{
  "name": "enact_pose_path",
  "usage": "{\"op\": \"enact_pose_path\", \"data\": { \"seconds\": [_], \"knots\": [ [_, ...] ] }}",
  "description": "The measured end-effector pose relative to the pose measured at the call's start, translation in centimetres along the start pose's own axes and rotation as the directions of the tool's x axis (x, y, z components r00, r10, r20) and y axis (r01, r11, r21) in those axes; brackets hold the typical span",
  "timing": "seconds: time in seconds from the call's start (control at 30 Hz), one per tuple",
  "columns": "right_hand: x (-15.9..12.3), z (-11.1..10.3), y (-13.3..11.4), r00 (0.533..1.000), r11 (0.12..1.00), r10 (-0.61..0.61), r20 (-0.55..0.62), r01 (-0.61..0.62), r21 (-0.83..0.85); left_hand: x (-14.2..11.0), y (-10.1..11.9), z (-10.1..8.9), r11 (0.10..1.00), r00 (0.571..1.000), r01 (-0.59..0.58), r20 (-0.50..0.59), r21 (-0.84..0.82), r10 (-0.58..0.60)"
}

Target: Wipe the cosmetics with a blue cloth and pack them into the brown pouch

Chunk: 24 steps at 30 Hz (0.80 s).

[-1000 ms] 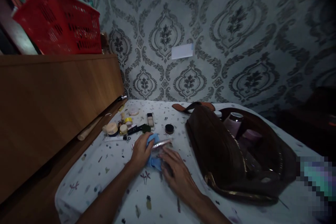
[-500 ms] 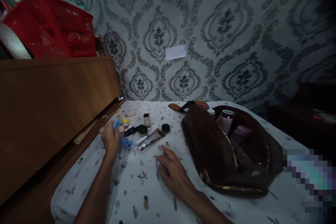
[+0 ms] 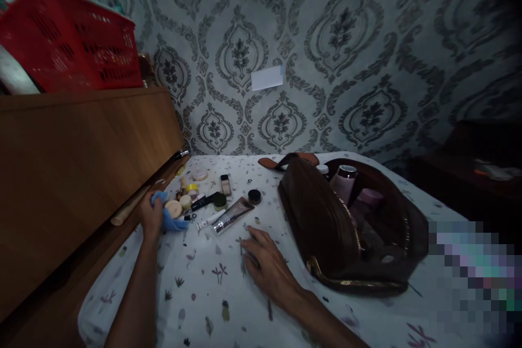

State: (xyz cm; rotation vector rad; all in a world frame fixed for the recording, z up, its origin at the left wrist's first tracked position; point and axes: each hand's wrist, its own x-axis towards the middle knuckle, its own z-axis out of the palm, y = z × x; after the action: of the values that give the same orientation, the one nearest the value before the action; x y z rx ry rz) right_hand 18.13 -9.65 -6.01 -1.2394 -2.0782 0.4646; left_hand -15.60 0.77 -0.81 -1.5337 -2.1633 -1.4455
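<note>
Patterned grey wallpaper point(image 3: 281, 0) across the back. White printed cover point(image 3: 204, 293) over the work surface. At left, wooden cabinet point(image 3: 81, 163) alongside, red basket point(image 3: 69, 43) on top. At right, brown bag point(image 3: 316, 217), unzipped and gaping, pink bottle point(image 3: 343, 185) visible inside; brown strap point(image 3: 310, 159) lying behind. White paper point(image 3: 267, 78) on the wallpaper.

Right hand point(image 3: 269, 266) low over the cover, between silver tube and bag. Fingers loosely spread, slightly bent, gripping nothing; contact with cover unclear. Left hand point(image 3: 150, 217) at the cabinet-side edge of the cover, fingers curled closed on blue cloth point(image 3: 175, 223). Cloth bunched around beige-lidded jar point(image 3: 173, 208), spread partly below; cannot tell whether fingers also grip the jar.

Silver tube point(image 3: 232, 216) flat on the cover, diagonal, ahead of right hand and apart from it, far end near black-lidded pot point(image 3: 254, 196). Black tube point(image 3: 204, 202) left of dark green jar point(image 3: 219, 201). Flat bottle point(image 3: 225, 186) behind, black cap on. Slim white tube point(image 3: 211, 219) just beside the silver one. Pale compact point(image 3: 199, 174) farther back. Near left hand, yellow-lidded jar point(image 3: 192, 189) and cream-lidded pot point(image 3: 185, 202) clustered together.
</note>
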Motion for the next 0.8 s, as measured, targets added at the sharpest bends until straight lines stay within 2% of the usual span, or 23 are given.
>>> {"op": "enact_pose_path", "data": {
  "seconds": [0.1, 0.33, 0.47, 0.57, 0.6, 0.63, 0.7, 0.8],
  "knots": [
    [0.0, -0.2, 0.0, 1.000, 1.000, -0.022, -0.001, 0.022, 0.002, -0.2, 0.3, -0.5, 0.999, 0.999, 0.037, 0.003, -0.014, -0.037],
    [0.0, -0.1, 0.0, 0.999, 0.999, -0.033, 0.002, 0.033, -0.015, -0.9, 1.0, -0.8, 0.999, 0.989, 0.034, 0.140, 0.027, -0.038],
    [0.0, -0.3, -0.6, 1.000, 1.000, -0.013, 0.020, 0.013, -0.025, -0.9, 1.8, -1.4, 1.000, 0.979, 0.021, 0.202, -0.021, -0.016],
    [-0.2, -0.7, -1.3, 1.000, 1.000, -0.003, 0.021, 0.003, -0.024, -1.3, 2.7, -2.0, 0.997, 0.981, 0.023, 0.193, -0.073, -0.008],
    [-0.3, -0.9, -1.5, 1.000, 1.000, -0.007, 0.017, 0.007, -0.016, -1.5, 3.0, -2.0, 0.996, 0.987, 0.024, 0.158, -0.089, -0.010],
    [-0.3, -1.0, -1.6, 1.000, 1.000, -0.013, 0.010, 0.013, -0.015, -1.7, 3.3, -2.0, 0.995, 0.983, 0.008, 0.181, -0.099, 0.010],
    [-0.4, -1.2, -1.8, 1.000, 0.999, -0.019, -0.003, 0.019, -0.038, -2.0, 3.8, -1.7, 0.998, 0.971, -0.032, 0.234, -0.056, 0.045],
    [-0.4, -1.5, -1.8, 0.999, 0.993, -0.032, -0.010, 0.030, -0.117, -2.4, 4.0, -0.5, 0.987, 0.893, -0.157, 0.425, -0.016, 0.149]
  ]
}}
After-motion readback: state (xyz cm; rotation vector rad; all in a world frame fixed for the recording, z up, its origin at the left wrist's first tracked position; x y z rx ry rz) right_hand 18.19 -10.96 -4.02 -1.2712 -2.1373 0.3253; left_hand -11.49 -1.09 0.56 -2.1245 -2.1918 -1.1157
